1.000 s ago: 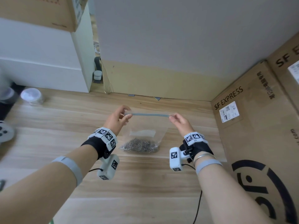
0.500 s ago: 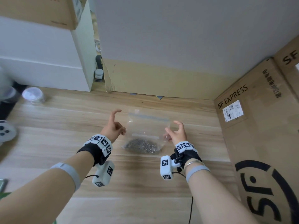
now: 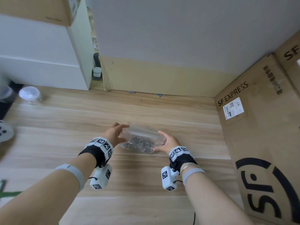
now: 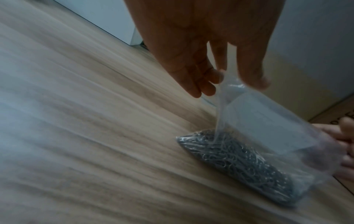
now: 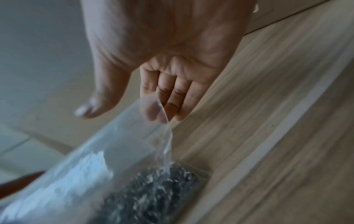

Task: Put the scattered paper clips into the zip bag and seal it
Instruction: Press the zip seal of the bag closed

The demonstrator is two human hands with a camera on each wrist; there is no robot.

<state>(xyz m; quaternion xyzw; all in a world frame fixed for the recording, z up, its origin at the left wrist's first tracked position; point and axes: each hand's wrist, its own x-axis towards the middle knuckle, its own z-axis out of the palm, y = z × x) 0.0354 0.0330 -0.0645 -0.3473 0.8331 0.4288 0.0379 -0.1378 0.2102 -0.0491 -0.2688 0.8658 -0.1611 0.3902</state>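
Head view, half-open hands (image 3: pixel 116 134) (image 3: pixel 168 142) holding zip bag (image 3: pixel 142 133)

"SF EXPRESS" on cardboard box (image 3: pixel 259 135), big "SF" logo (image 3: pixel 267 189) below, "SF" on upper box (image 3: pixel 287 69)

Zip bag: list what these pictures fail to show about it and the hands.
Zip bag seal, shut or open: head view too small, wrist views blurred.
Left hand pinching the corner or only touching: left wrist view, motion blur.
Right hand: left wrist view, cut off by the right edge.

pale wood surface (image 3: pixel 146 200) — grey wall (image 3: pixel 178 30), cardboard boxes (image 3: pixel 263 143)
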